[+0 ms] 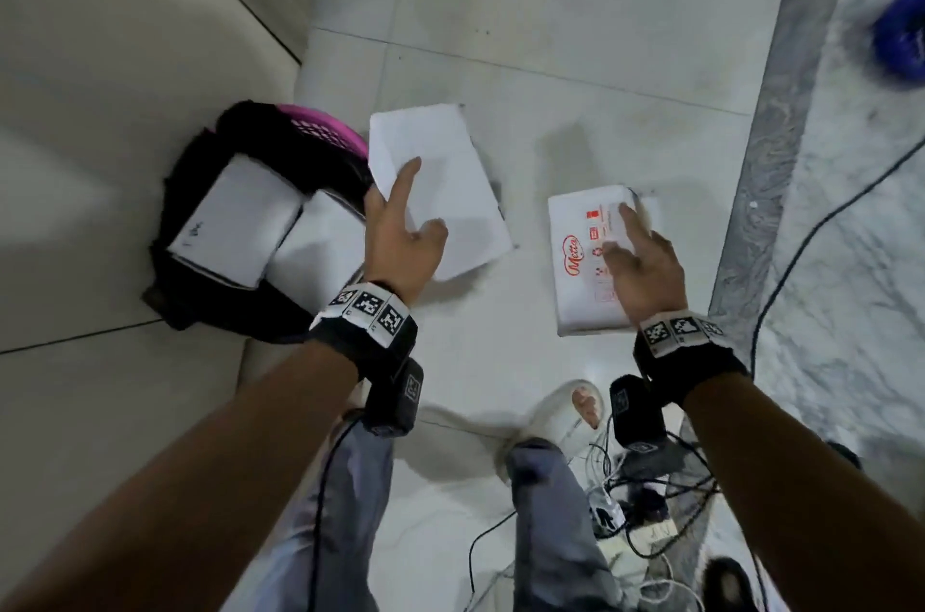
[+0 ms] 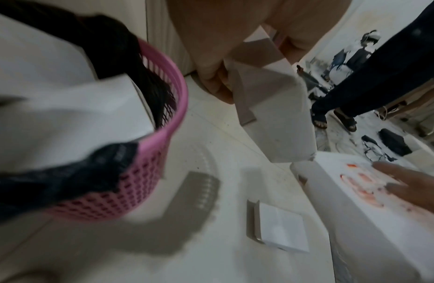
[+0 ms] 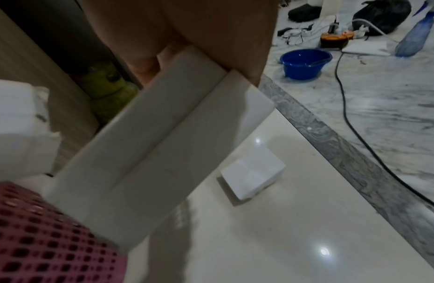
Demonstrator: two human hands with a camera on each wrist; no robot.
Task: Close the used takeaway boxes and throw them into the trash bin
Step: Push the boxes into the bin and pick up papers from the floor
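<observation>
My left hand [image 1: 400,236] grips a plain white takeaway box [image 1: 450,191] by its near edge and holds it, lid shut, just right of the pink trash bin [image 1: 320,130]. The bin has a black liner, and two white boxes [image 1: 235,221] lie in it. In the left wrist view, fingers curl around the plain box [image 2: 271,114] beside the bin [image 2: 162,134]. My right hand [image 1: 640,261] holds a closed white box with red print [image 1: 580,261] in the air, fingers spread on its lid. In the right wrist view that box [image 3: 150,153] hangs above the bin's rim [image 3: 41,239].
A small white box [image 3: 252,172] lies on the glossy floor tiles below my hands. A grey marble strip [image 1: 766,161] borders the tiles on the right, with black cables [image 1: 801,251] and a blue basin [image 3: 305,63] beyond. Another person's legs [image 2: 370,76] stand nearby. My feet and more cables are below.
</observation>
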